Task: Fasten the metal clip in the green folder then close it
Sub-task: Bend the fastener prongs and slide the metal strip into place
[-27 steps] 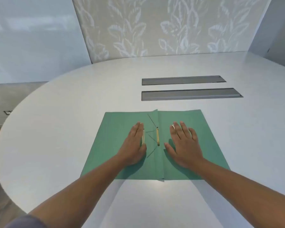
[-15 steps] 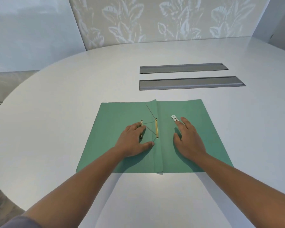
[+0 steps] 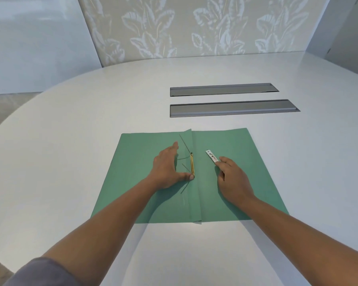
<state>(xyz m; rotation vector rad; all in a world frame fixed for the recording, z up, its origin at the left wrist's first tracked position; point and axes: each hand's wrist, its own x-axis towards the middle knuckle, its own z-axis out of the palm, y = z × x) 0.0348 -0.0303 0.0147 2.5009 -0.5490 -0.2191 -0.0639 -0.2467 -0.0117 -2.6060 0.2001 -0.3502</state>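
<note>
Head view: left hand [image 3: 166, 168] presses metal clip [image 3: 192, 164] (green folder [image 3: 254, 174] open).

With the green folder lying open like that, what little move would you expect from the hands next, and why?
Probably the right hand picks up the white strip at its fingertips and brings it to the gold clip. The green folder lies open, the clip's thin prongs stand loose, and the left hand steadies the clip with its thumb.

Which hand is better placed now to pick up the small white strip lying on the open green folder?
The right hand: its fingers already touch the near end of the small white strip. The left hand is busy at the gold metal clip.
</note>
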